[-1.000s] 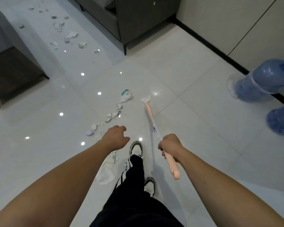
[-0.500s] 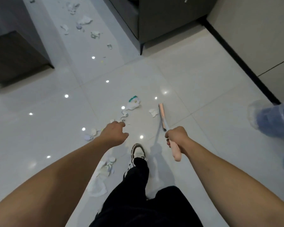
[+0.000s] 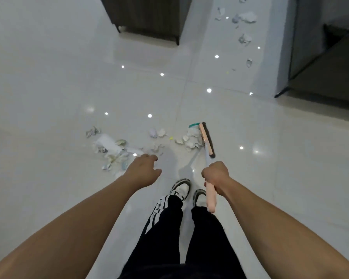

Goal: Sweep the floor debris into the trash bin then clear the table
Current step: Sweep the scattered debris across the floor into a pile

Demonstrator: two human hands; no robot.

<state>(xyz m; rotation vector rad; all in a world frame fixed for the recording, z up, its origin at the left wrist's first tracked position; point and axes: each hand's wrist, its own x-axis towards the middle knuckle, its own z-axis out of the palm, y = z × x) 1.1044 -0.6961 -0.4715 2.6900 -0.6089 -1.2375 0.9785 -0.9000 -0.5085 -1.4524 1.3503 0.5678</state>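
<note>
1. Since the earlier frame, the broom head (image 3: 207,139) has come to touch the crumpled paper (image 3: 192,137) it stood beside.
2. Left: the paper scraps (image 3: 111,148) lie scattered on the floor (image 3: 48,97), probably light and soft.
3. Middle: the left hand (image 3: 143,172) hovers empty, its fingers loosely curled.
4. Right: the right hand (image 3: 216,176) has its fingers wrapped round the stiff broom handle (image 3: 211,200), a sensible hold.

A home living room; glossy white floor tiles (image 3: 48,87); dark low furniture (image 3: 149,15) on legs.
</note>
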